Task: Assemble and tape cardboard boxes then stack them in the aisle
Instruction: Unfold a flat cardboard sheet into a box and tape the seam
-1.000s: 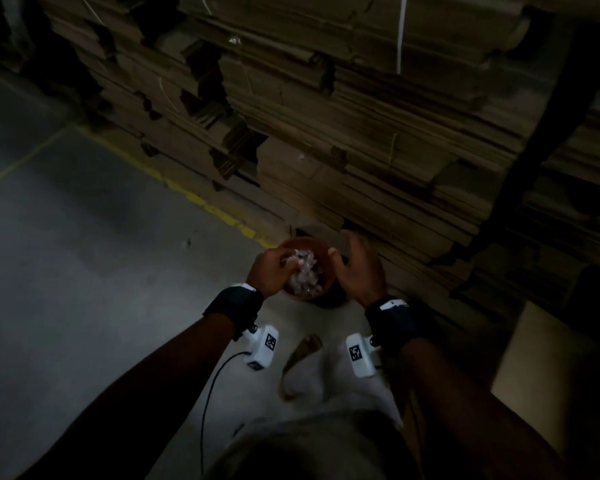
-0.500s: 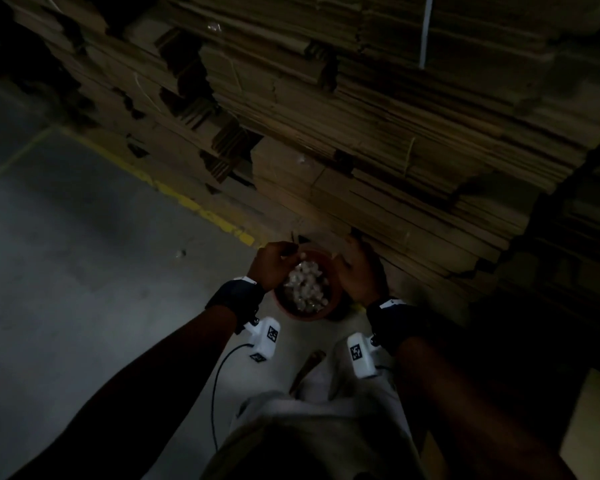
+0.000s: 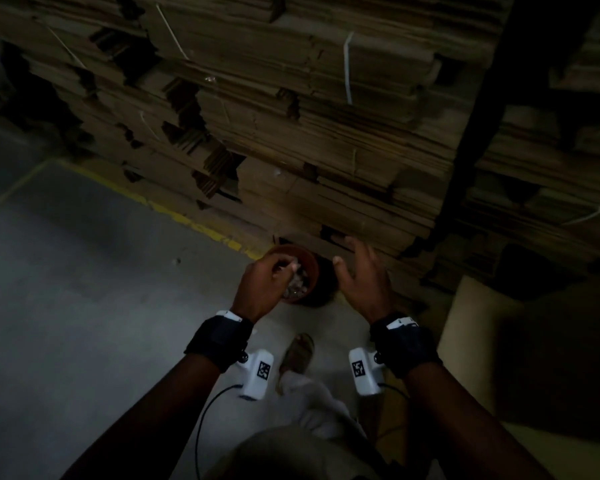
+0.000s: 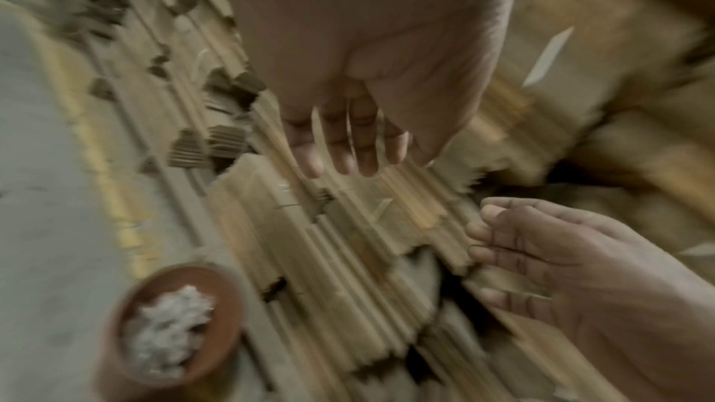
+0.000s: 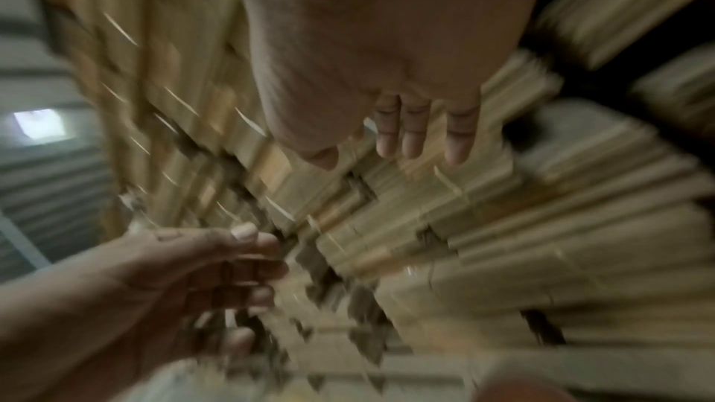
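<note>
Cardboard flats (image 3: 326,109) stacked, strapped, ragged-edged; left hand (image 3: 267,285) loosely curled, right hand (image 3: 361,278) spread, both apart, holding nothing.

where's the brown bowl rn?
In the head view the brown bowl sits on the floor at the foot of the flat cardboard stack, just past the left hand, left of the right hand.

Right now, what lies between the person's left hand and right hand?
In the head view, a brown bowl of pale scraps on the floor shows between left hand and right hand, partly covered by the left hand.
</note>
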`<action>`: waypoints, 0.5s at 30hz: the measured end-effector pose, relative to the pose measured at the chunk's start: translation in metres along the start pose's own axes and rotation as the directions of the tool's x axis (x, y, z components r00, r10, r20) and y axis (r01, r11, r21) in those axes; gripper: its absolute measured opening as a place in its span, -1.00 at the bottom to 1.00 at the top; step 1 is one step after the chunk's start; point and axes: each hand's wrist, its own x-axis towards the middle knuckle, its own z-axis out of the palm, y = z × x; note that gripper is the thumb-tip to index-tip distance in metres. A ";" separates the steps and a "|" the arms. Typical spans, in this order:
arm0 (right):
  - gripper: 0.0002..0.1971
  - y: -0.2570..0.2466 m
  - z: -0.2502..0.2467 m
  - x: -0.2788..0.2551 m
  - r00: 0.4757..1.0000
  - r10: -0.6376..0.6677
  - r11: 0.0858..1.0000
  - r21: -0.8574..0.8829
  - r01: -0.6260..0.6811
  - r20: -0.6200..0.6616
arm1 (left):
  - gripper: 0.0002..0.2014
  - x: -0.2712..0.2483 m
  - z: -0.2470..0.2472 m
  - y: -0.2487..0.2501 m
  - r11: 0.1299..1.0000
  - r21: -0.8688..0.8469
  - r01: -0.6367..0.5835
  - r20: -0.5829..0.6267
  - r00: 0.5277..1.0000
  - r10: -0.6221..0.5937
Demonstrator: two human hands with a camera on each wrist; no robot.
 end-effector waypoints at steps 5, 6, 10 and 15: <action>-0.49 -0.014 -0.064 -0.111 0.975 -0.083 0.996 -0.057 0.073 -0.207 | -0.83 -0.098 0.018 0.050 0.985 -0.050 -0.166 -0.012 0.986 0.165; -0.51 -0.016 -0.078 -0.132 0.966 -0.095 0.991 -0.111 0.070 -0.241 | -0.83 -0.116 0.023 0.060 0.978 -0.055 -0.199 -0.003 0.980 0.199; -0.56 -0.016 -0.135 -0.215 0.913 -0.132 0.973 -0.229 0.044 -0.386 | -0.78 -0.176 0.040 0.098 0.953 -0.087 -0.290 0.040 0.955 0.294; -0.58 0.011 -0.199 -0.287 0.851 -0.163 0.950 -0.311 -0.001 -0.499 | -0.68 -0.222 0.076 0.146 0.900 -0.086 -0.426 0.062 0.900 0.432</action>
